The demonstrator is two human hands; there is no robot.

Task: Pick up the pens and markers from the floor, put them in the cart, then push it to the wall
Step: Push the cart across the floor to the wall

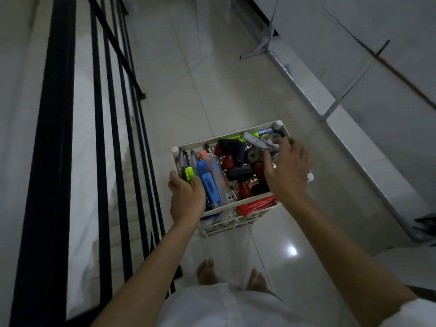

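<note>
Pens loaded, push to the wall remaining

The left hand (186,199) curls on the near-left corner of the white perforated plastic cart (282,128), pens and markers (207,182) just beside it; the right hand (286,171), fingers spread, hovers above. No pens visible on the floor.

We see bare floor (188,90) open ahead of the cart (226,219); black railing (103,138) hems the left, a white frame (306,90) (low, slanted) blocks the right.

blue highlighter (208,182) logo blurred, no lettering legible anywhere
</note>
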